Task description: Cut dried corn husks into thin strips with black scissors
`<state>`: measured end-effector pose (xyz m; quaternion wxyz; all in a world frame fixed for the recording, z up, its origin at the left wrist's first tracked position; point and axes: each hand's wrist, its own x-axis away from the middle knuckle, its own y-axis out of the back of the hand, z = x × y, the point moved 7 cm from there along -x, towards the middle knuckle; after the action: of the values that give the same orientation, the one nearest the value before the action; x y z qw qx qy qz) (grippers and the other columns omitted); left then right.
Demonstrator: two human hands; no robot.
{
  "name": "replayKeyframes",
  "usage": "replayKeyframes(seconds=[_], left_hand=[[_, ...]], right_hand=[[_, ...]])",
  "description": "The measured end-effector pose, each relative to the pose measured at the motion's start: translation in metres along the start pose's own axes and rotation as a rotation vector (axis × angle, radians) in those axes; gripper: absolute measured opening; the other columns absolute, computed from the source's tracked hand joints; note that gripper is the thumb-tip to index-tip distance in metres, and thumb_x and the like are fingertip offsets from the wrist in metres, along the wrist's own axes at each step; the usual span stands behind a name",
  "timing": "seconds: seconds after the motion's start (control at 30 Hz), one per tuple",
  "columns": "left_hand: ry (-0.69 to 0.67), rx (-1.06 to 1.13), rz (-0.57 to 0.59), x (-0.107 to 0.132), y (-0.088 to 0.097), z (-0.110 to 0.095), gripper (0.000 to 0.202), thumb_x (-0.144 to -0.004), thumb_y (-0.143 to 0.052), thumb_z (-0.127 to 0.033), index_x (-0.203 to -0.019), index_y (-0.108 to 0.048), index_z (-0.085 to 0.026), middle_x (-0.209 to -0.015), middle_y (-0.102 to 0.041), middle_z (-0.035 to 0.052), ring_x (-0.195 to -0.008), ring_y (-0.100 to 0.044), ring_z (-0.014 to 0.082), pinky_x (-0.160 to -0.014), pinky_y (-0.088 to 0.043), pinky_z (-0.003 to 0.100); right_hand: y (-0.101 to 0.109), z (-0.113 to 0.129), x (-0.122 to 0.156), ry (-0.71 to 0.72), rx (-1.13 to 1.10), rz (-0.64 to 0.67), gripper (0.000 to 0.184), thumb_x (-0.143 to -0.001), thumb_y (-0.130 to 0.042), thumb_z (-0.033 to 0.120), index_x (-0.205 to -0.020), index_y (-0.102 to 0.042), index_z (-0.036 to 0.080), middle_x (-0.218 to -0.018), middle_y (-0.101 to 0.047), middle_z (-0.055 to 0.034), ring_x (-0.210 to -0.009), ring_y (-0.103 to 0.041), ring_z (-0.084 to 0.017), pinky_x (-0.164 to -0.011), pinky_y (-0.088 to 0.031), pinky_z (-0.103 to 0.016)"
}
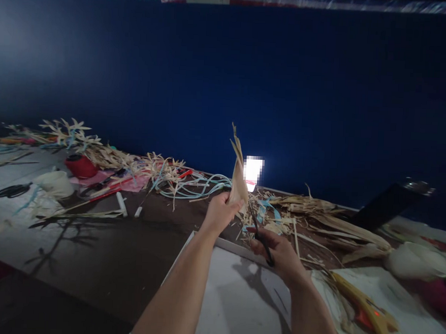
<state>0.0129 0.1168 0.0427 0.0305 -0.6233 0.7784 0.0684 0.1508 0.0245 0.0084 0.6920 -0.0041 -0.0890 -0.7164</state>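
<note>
My left hand (221, 213) is closed on a dried corn husk (239, 182), which stands upright with its narrow, frayed tip pointing up. In my right hand (278, 253) is a pair of dark-handled scissors (266, 245), fingers wrapped round the handles. The scissor blades point up towards the lower edge of the husk, close to my left fingers; whether they touch it I cannot tell. Beneath both forearms lies a white tray or box lid (239, 295) with shadows across it. Small husk scraps (260, 215) and bits of blue ribbon (271, 208) lie just beyond my hands.
A yellow glue gun (364, 306) with a red light lies at right, near a white bowl (418, 259), a pile of husks (353, 232) and a dark cylinder (391, 204). Leftward are husk flowers (69, 131), a red thread spool (80, 165), blue cords (196, 185) and black scissors (13, 191).
</note>
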Motion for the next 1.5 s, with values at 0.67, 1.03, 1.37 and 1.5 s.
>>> replayKeyframes(seconds=[0.67, 1.03, 1.37, 1.5], left_hand=[[0.070, 0.219, -0.129, 0.005, -0.019, 0.003, 0.025, -0.071, -0.058, -0.035, -0.085, -0.055, -0.014, -0.063, -0.058, 0.0013, -0.047, -0.056, 0.0100, -0.041, -0.045, 0.019], [0.101, 0.244, -0.135, 0.005, -0.019, 0.003, 0.021, -0.071, -0.058, -0.033, -0.080, -0.053, -0.015, -0.060, -0.057, 0.0000, -0.046, -0.056, 0.0109, -0.040, -0.046, 0.020], [0.113, 0.233, -0.128, 0.007, -0.018, 0.000, 0.021, -0.070, -0.057, -0.032, -0.080, -0.054, -0.014, -0.061, -0.057, 0.0010, -0.048, -0.057, 0.0120, -0.041, -0.047, 0.022], [0.109, 0.229, -0.113, 0.007, -0.017, -0.002, 0.021, -0.070, -0.056, -0.033, -0.079, -0.054, -0.014, -0.060, -0.057, 0.0012, -0.048, -0.057, 0.0124, -0.043, -0.048, 0.023]], right_hand=[[-0.006, -0.008, -0.005, 0.018, -0.079, -0.043, 0.044, -0.061, -0.071, 0.033, -0.100, -0.066, 0.015, -0.055, -0.051, 0.0031, -0.052, -0.042, -0.010, -0.050, -0.034, -0.023], [-0.006, 0.002, -0.003, 0.048, 0.004, -0.086, 0.048, -0.061, -0.067, 0.045, -0.097, -0.067, 0.013, -0.050, -0.041, 0.0040, -0.048, -0.035, -0.009, -0.045, -0.028, -0.023], [-0.003, 0.003, 0.000, 0.035, 0.048, -0.108, 0.046, -0.061, -0.068, 0.042, -0.096, -0.068, 0.012, -0.048, -0.041, 0.0039, -0.046, -0.033, -0.008, -0.043, -0.025, -0.021], [-0.002, 0.002, 0.001, 0.025, 0.045, -0.112, 0.045, -0.060, -0.068, 0.042, -0.095, -0.068, 0.013, -0.047, -0.041, 0.0044, -0.045, -0.032, -0.008, -0.042, -0.025, -0.021]])
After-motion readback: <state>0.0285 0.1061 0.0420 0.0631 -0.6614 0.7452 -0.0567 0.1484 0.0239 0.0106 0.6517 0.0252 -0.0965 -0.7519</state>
